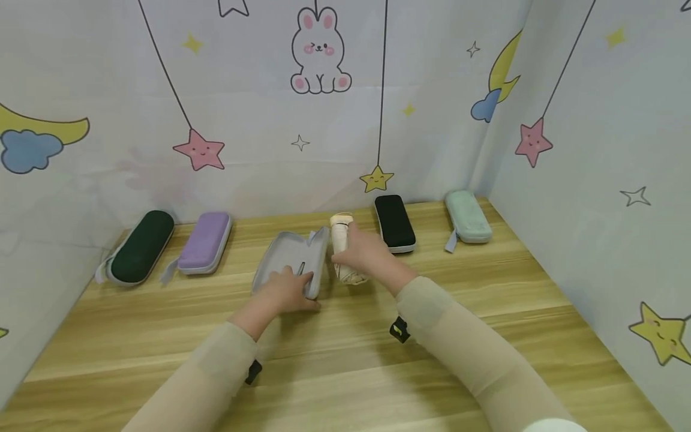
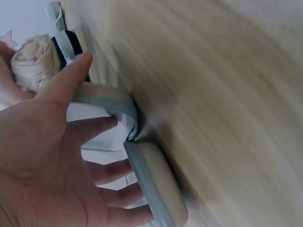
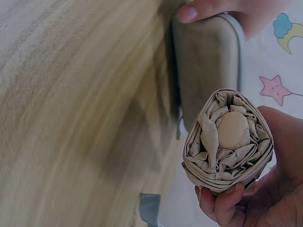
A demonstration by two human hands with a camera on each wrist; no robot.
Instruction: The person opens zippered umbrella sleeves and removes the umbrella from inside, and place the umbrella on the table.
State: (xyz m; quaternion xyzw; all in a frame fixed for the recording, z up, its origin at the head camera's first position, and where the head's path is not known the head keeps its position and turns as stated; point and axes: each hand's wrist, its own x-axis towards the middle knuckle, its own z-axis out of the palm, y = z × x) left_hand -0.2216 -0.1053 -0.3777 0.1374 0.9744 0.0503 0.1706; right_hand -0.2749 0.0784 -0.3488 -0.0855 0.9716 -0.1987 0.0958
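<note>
My right hand (image 1: 367, 249) grips a beige folded compact umbrella (image 1: 341, 237). In the right wrist view the bunched fabric end of the umbrella (image 3: 229, 156) faces the camera, with a round knob in its middle. My left hand (image 1: 283, 291) is at an unzipped hard case (image 1: 275, 255) with a light grey lining, lying spread open left of the umbrella. The left wrist view has the fingers (image 2: 106, 172) reaching inside the case (image 2: 163, 184), with the thumb outside one half. A small dark strip shows inside the case beside the fingers.
Along the back of the wooden table (image 1: 335, 372) lie several zipped cases: dark green (image 1: 144, 246) and purple (image 1: 206, 243) on the left, black (image 1: 396, 222) and mint (image 1: 468, 217) on the right. A patterned white curtain (image 1: 259, 120) hangs close behind them.
</note>
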